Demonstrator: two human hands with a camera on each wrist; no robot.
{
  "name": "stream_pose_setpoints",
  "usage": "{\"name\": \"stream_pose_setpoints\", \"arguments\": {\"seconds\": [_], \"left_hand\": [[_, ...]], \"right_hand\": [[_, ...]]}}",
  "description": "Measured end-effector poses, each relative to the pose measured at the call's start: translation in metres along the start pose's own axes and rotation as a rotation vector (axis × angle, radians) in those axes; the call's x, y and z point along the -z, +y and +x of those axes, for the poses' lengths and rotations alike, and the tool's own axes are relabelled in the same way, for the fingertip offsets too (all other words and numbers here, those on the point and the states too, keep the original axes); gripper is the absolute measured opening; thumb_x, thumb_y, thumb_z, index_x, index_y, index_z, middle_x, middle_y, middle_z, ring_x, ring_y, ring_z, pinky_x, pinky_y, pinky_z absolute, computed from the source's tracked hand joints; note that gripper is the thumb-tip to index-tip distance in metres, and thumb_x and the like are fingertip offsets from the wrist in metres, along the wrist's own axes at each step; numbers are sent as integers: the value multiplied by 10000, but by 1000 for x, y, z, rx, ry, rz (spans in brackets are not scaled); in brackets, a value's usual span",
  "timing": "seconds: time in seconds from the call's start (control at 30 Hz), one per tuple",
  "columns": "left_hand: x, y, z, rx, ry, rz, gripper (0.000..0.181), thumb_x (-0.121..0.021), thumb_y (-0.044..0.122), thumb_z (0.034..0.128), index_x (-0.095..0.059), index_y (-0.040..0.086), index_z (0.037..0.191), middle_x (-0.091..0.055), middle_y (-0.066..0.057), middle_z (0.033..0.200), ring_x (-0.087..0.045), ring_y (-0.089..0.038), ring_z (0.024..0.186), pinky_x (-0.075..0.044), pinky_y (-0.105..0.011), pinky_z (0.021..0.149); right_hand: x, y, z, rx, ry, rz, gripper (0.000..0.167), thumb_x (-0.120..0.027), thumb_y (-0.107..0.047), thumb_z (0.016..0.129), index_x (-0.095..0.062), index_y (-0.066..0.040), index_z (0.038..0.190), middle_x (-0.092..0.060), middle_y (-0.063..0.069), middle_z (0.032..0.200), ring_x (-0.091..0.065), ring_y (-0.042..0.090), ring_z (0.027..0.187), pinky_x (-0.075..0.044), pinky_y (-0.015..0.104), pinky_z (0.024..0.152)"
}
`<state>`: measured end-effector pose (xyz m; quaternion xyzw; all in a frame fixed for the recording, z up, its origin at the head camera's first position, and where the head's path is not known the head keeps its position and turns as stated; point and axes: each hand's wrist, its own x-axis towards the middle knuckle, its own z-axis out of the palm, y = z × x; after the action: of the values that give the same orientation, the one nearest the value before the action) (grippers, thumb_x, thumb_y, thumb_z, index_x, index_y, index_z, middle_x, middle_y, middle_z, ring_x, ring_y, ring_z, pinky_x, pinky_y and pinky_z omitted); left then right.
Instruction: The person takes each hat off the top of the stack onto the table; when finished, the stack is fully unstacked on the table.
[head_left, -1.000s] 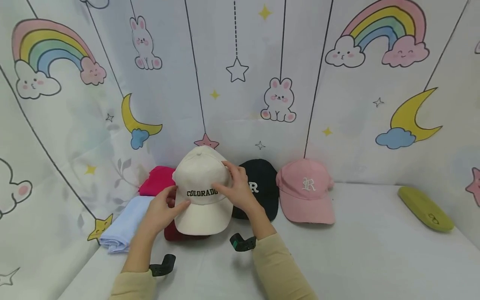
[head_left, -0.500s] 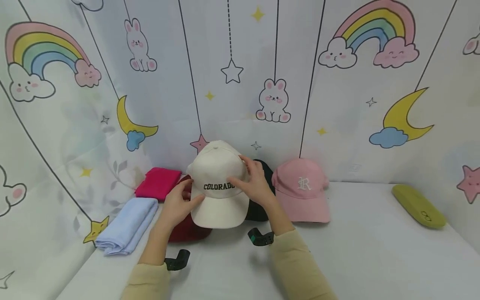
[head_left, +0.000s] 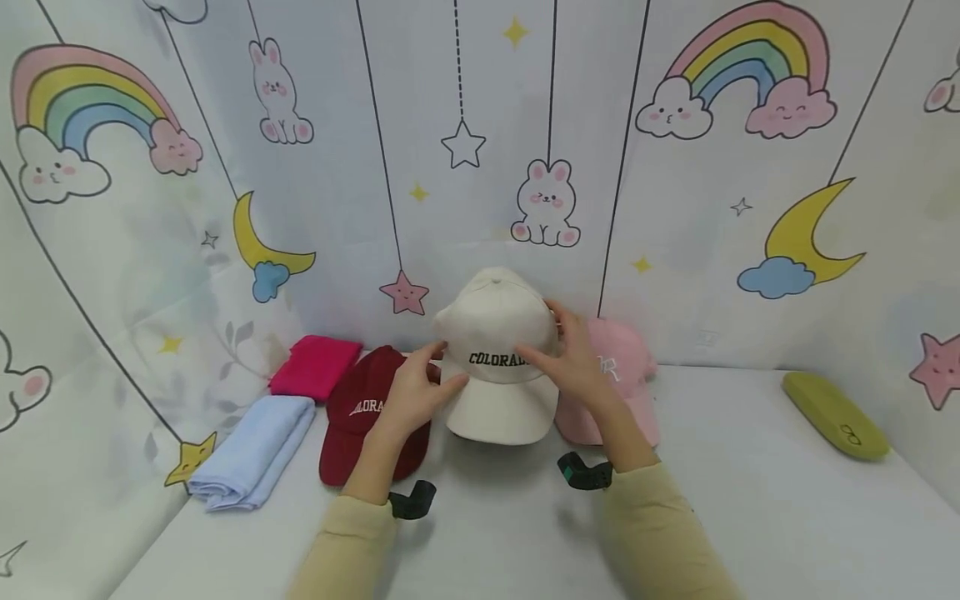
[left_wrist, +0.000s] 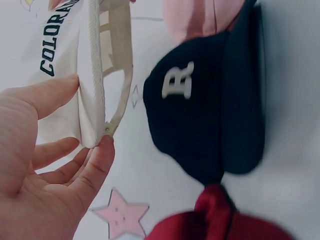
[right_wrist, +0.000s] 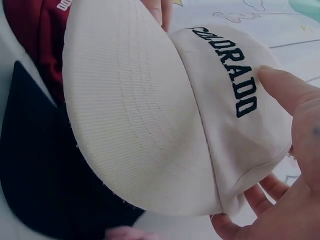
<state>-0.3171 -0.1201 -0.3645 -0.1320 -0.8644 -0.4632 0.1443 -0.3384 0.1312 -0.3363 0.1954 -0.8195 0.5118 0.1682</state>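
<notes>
A cream baseball cap [head_left: 498, 321] lettered COLORADO hangs upright between my hands, brim toward me. My left hand [head_left: 412, 387] pinches its left side, thumb on the front and fingers behind the edge, as the left wrist view shows. On the other side my right hand [head_left: 573, 358] grips the crown, its thumb near the last letters. Behind and below the cream cap is a black cap [left_wrist: 205, 100] with a white R, seen in both wrist views but hidden in the head view. A dark red cap [head_left: 348, 417] lies left of it, partly behind my left hand.
A pink cap [head_left: 637, 367] sits to the right, partly covered by my right hand. Folded light blue cloth [head_left: 251, 450] and a folded bright pink cloth [head_left: 315, 367] lie at the left. An olive glasses case [head_left: 836, 417] rests at the far right. A patterned curtain backs the table.
Both hands have carried the cream cap to the right and slightly up. The dark red cap has come into view from behind it, while the black cap is now covered in the head view.
</notes>
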Motion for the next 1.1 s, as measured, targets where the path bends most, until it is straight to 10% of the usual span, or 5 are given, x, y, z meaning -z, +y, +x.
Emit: {"name": "stream_pose_setpoints", "arguments": {"seconds": [1.1], "left_hand": [[-142,74,43,-188,-140,-180,574,-782,207,892,-568,47,1400,-634,-114,1196,-660,-191,970,-558,-255,777]], "right_hand": [[152,42,-49,-133,161,-123,852,-711,-315,957,-188,-123,1601,-211,224,1475,-298,420,1304,-403,693,954]]}}
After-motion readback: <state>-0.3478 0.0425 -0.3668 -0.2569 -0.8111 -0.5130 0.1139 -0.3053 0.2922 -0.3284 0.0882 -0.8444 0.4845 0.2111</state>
